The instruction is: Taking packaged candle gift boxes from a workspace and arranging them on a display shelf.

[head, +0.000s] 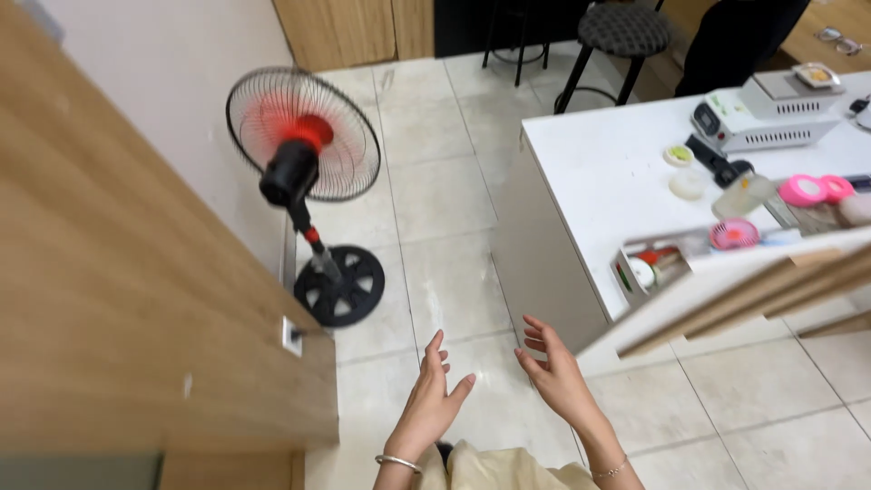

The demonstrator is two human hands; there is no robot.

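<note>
A pale tiled floor fills the middle of the frame from top to bottom. A light wooden panel wall takes up the whole left side. A white rectangular table stands at the right, with a slanted white-and-wood shelf board crossing its lower edge. At upper left of centre a black standing fan with red blades and a wire guard rises from its round black base on the floor, close to the wall. On the table, at upper right, sits a white boxy machine, with small pink round items just below it. At the bottom centre, the left hand and the right hand are raised over the floor, palms facing each other, fingers spread and empty, holding nothing. The fan's base is the nearest object, up and to the left of the left hand and apart from it.
</note>
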